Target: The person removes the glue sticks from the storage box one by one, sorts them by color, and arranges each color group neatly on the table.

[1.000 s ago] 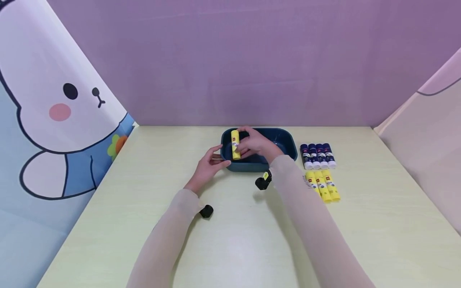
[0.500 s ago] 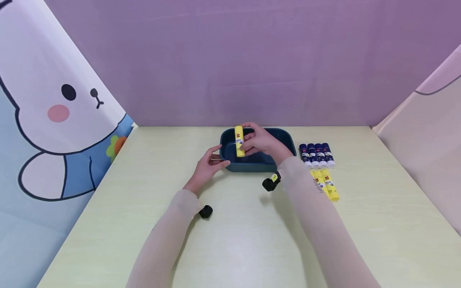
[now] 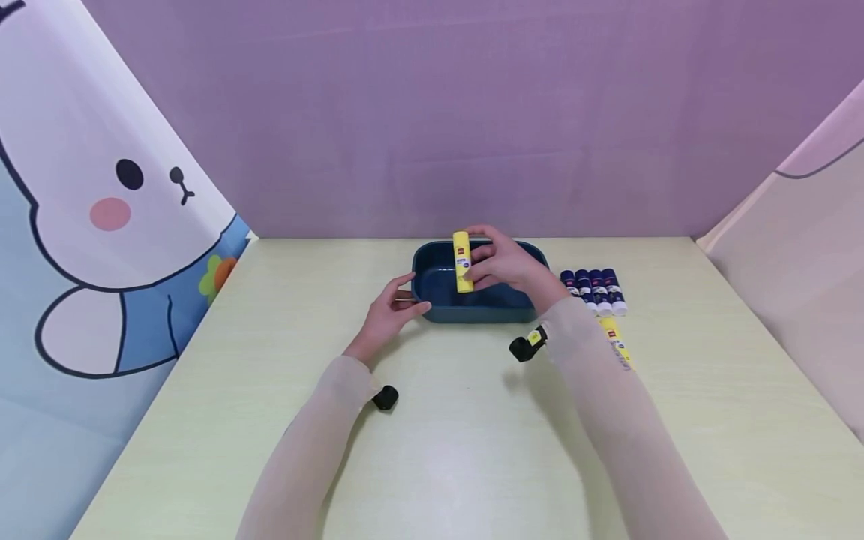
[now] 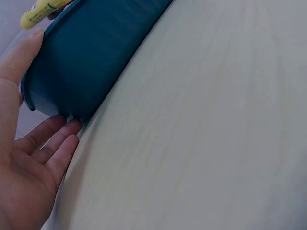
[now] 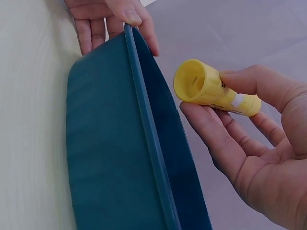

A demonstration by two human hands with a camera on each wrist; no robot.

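Note:
My right hand (image 3: 513, 266) pinches a yellow glue stick (image 3: 462, 262) between thumb and fingers, held near upright over a dark teal plastic bin (image 3: 466, 313). In the right wrist view, the hollow end of the glue stick (image 5: 194, 81) faces the camera, and it is apart from the bin's rim (image 5: 144, 105). At the bin's left end, my left hand (image 3: 388, 316) holds the rim and wall. The left wrist view has the thumb of that left hand (image 4: 24, 172) at the rim and several fingertips against the lower wall. Part of the bin's inside is hidden behind my right hand.
Right of the bin, several navy glue sticks with white ends (image 3: 601, 292) lie in a row. Below them a yellow glue stick (image 3: 613, 336) shows beside my right sleeve, which covers that area. A purple backdrop (image 3: 432, 150) rises behind the table (image 3: 432, 450).
My right hand has moved right and slightly up with the yellow glue stick, from the bin's left part toward its middle. My sleeve now covers more of the yellow row. The left hand stays put.

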